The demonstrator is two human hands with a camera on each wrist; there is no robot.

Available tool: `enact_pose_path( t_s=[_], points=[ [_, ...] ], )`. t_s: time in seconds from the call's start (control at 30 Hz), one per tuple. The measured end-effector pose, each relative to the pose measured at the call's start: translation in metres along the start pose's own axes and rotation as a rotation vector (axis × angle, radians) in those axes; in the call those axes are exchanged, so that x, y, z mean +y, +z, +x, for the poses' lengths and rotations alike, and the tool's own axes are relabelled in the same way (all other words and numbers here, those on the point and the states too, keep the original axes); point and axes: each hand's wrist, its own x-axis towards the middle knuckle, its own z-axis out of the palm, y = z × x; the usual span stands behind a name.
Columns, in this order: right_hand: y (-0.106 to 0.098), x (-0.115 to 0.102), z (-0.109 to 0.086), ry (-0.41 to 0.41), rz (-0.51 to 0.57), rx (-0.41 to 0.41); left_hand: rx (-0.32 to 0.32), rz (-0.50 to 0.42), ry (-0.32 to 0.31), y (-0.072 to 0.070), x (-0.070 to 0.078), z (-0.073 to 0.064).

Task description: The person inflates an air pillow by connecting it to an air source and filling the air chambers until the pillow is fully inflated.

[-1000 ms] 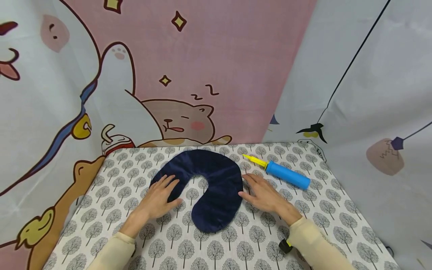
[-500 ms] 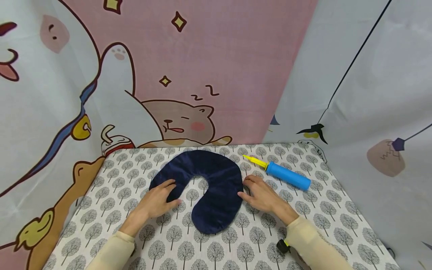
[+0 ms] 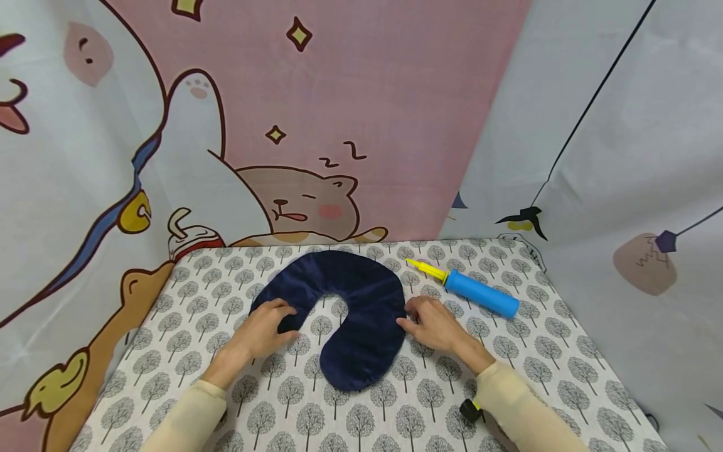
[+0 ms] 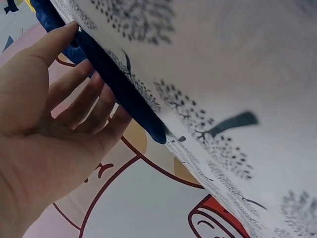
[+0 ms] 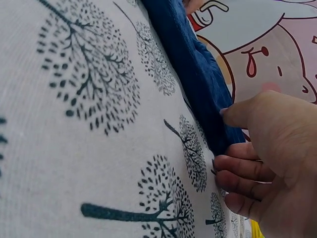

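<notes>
A flat navy-blue U-shaped neck pillow (image 3: pixel 361 301) lies on the table, its opening toward me. My left hand (image 3: pixel 262 333) rests with loosely bent fingers over the pillow's left arm. In the left wrist view, the left fingers (image 4: pixel 79 106) lie along the dark fabric and the thumb reaches its near edge. At the outer right edge is my right hand (image 3: pixel 432 323), fingers bent and thumb touching the pillow. The right wrist view shows that thumb (image 5: pixel 237 114) against the blue fabric, with the other fingertips beside the edge.
A blue hand pump (image 3: pixel 480 294) with a yellow nozzle lies at the back right, beyond my right hand. Tree-patterned cloth (image 3: pixel 310 420) covers the table. Cartoon-printed curtains (image 3: pixel 361 94) stand behind and at both sides. A small black piece (image 3: pixel 470 410) shows beside the right sleeve.
The fingers of both hands have bent more at the pillow's edges, and the left hand has shifted slightly. The pillow and pump have stayed in place.
</notes>
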Motion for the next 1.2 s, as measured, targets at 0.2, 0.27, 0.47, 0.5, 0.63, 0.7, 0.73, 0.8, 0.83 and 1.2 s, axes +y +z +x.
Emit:
enact_pose_path(
  t_s=[0.2,0.27,0.47,0.5,0.63,0.7,0.73,0.8,0.83,1.2],
  points=[
    [-0.001,-0.005,0.002,0.075,0.08,-0.022,0.034,-0.046,0.017,0.002,-0.007,0.002],
    [-0.002,-0.006,0.002,0.095,0.1,-0.024,0.055,-0.061,0.036,0.002,-0.01,0.004],
    [-0.001,-0.008,0.004,0.126,0.117,-0.017,0.076,-0.077,0.078,0.001,-0.014,0.007],
    [0.0,-0.008,0.004,0.124,0.117,-0.017,0.075,-0.076,0.082,0.001,-0.014,0.007],
    [0.0,-0.008,0.004,0.105,0.125,-0.027,0.075,-0.084,0.093,0.002,-0.013,0.007],
    [0.001,-0.008,0.004,0.092,0.132,-0.035,0.082,-0.089,0.099,0.002,-0.013,0.008],
    [0.001,-0.008,0.004,0.084,0.136,-0.038,0.084,-0.093,0.099,0.002,-0.013,0.008],
    [0.001,-0.008,0.004,0.069,0.143,-0.044,0.09,-0.099,0.098,0.002,-0.013,0.008],
    [0.001,-0.008,0.005,0.06,0.146,-0.044,0.092,-0.102,0.096,0.002,-0.013,0.008],
    [0.003,-0.004,0.005,0.011,0.175,-0.036,0.044,-0.11,0.048,-0.002,-0.014,0.007]
  ],
)
